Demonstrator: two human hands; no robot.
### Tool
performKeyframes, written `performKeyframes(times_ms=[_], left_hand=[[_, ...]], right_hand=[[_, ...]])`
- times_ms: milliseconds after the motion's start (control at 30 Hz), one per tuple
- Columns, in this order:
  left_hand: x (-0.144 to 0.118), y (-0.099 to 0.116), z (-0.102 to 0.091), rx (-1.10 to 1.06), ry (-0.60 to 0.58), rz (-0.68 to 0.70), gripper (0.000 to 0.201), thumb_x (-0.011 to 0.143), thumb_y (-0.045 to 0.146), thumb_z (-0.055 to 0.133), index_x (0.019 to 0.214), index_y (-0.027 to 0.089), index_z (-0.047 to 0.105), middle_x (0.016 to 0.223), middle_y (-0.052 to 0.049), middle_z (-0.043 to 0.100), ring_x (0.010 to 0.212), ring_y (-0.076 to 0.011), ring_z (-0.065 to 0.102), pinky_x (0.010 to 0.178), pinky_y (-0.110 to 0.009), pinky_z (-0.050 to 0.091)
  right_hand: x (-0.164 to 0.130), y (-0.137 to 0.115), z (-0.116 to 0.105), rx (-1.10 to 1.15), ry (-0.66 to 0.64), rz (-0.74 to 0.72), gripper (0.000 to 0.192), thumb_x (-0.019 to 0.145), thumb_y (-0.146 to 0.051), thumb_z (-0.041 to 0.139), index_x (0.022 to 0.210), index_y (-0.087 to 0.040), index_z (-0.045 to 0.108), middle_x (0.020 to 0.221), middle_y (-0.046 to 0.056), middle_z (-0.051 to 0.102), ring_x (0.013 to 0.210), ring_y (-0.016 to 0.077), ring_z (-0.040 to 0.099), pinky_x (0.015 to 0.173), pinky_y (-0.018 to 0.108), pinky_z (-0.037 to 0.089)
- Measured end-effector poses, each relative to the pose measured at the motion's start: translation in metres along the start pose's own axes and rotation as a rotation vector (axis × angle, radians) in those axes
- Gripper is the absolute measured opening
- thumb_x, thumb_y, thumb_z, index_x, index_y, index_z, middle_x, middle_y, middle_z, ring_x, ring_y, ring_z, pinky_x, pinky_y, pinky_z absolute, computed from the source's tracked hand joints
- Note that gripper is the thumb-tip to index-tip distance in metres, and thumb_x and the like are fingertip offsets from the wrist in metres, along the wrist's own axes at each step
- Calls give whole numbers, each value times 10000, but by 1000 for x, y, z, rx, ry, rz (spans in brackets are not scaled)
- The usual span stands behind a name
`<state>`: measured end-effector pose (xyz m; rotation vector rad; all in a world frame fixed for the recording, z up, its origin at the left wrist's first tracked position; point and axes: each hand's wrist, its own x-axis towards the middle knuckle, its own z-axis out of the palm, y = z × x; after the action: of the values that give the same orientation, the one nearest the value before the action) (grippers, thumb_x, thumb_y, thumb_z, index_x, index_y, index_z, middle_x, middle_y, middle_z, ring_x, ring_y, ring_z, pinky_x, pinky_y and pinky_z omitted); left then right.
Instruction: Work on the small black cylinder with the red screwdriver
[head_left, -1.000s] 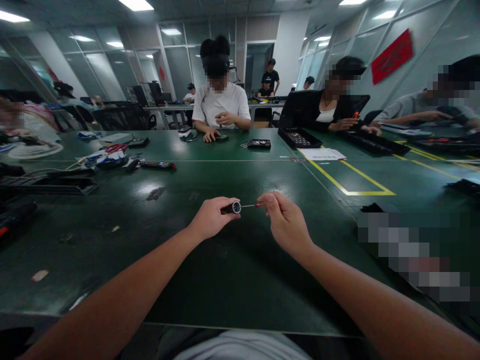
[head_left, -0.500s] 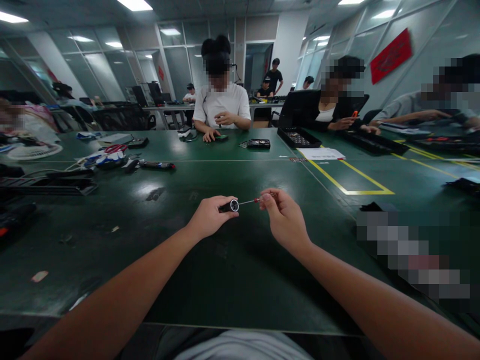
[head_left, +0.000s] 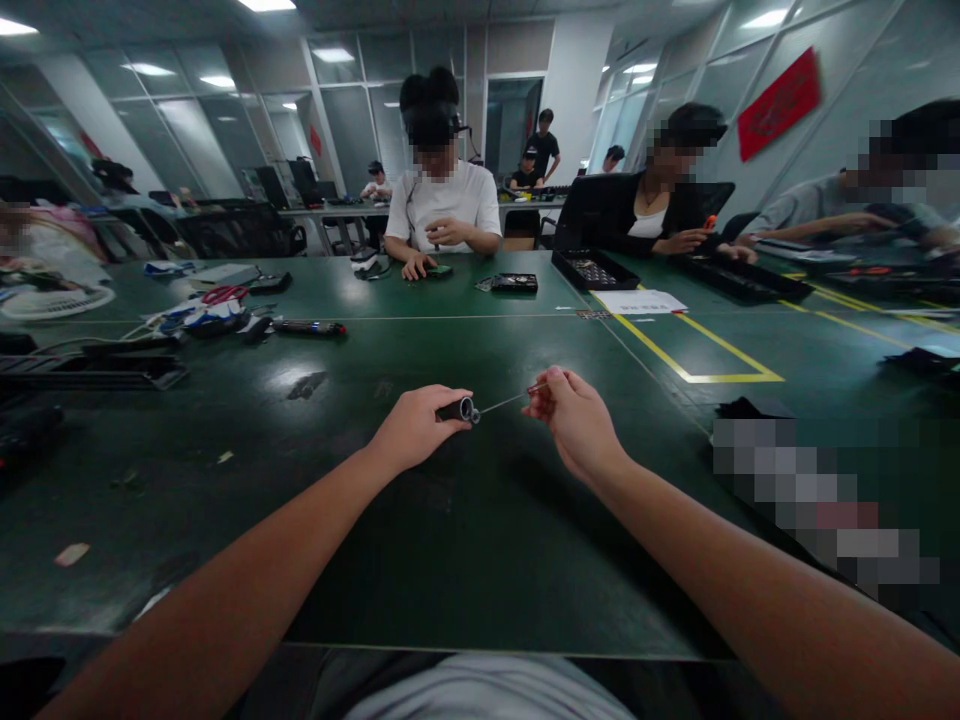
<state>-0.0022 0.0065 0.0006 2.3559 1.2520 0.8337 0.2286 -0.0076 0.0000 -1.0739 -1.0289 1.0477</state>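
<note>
Between the thumb and fingers of my left hand [head_left: 415, 428] is a short black tube [head_left: 452, 410], like a flashlight body, with its bright-rimmed open end facing right. My right hand [head_left: 577, 415] is closed around the handle of a thin screwdriver [head_left: 504, 403]. Its slim metal shaft points left and slightly down to the tube's mouth. A small ring-shaped piece [head_left: 475, 416] shows at the shaft's tip, against the tube's rim; whether it is loose I cannot tell. Both hands are raised above the green table [head_left: 465, 560].
A dark pen-like tool [head_left: 309, 328], red-handled scissors [head_left: 223, 294] and cables lie at the left. A black parts tray [head_left: 595, 270] and a white paper sheet [head_left: 641, 302] are across the table. A co-worker in a white shirt [head_left: 444, 205] sits opposite; others sit at the right.
My right hand has turned and its handle end has risen, so the shaft slants more. The tip has come out to the tube's rim, where a small ring now shows. The left hand barely moves.
</note>
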Motion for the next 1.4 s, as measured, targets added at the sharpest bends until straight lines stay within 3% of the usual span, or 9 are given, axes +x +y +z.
performKeyframes(times_ms=[267,467,633,733,833,933,1033,1200,1400], left_hand=[[-2,3,1,46,-8,-31,366,849,293,743,1207,233,697,1176,-51,716,1052,-232,657,956,-380,502],[-3,12,-1,73,-9,-77,437,926,348,627,1344,228,590,1317,-90,648,1183,-278,608,1020,-447,465],[-6,30,-10,10,-49,-108,279,963,353,508,1159,210,645,1052,-68,699,913,-226,651,781,-359,498],[-6,40,-12,-35,-113,-126,286,914,466,581,1002,210,673,863,-29,686,733,-189,621,618,-302,435],[-6,47,-9,-59,-228,-127,307,843,514,673,882,210,685,783,-6,669,679,-170,600,571,-278,393],[-7,52,-3,-57,-333,-103,254,837,474,696,866,222,692,796,2,685,696,-169,612,585,-270,400],[-6,56,3,-3,-363,-45,215,883,438,648,949,241,704,903,-18,723,786,-196,659,652,-283,444],[-3,59,15,215,-378,-57,400,858,462,667,1213,278,677,1059,-86,738,914,-296,692,724,-349,500],[0,54,25,270,-403,-5,218,873,383,658,1040,269,740,1010,-72,747,891,-298,694,703,-354,494]], right_hand=[[-7,-3,1,-169,24,-139,276,939,-490,533,897,-224,592,785,9,637,697,164,614,652,326,536],[-10,-12,-1,-170,23,-231,273,969,-488,504,947,-232,595,802,6,644,713,164,622,675,329,534],[-12,-20,-3,-199,56,-305,271,989,-485,474,970,-239,585,805,5,643,712,163,624,699,337,527],[-12,-22,-6,-195,75,-326,271,991,-488,474,971,-240,583,799,4,639,710,165,624,704,342,527],[-12,-24,-7,-187,82,-324,266,992,-480,479,972,-238,589,800,3,637,717,164,624,717,346,527],[-13,-26,-6,-180,80,-316,256,991,-469,484,970,-237,590,803,3,638,719,163,621,721,345,524],[-13,-26,-4,-173,91,-314,245,987,-459,488,960,-237,586,791,3,638,713,163,620,713,341,522],[-14,-24,-3,-185,68,-328,264,985,-478,486,952,-236,587,786,2,639,706,164,618,706,338,518],[-14,-26,-3,-210,61,-317,261,987,-473,478,958,-238,587,795,9,642,713,171,621,716,348,517]])
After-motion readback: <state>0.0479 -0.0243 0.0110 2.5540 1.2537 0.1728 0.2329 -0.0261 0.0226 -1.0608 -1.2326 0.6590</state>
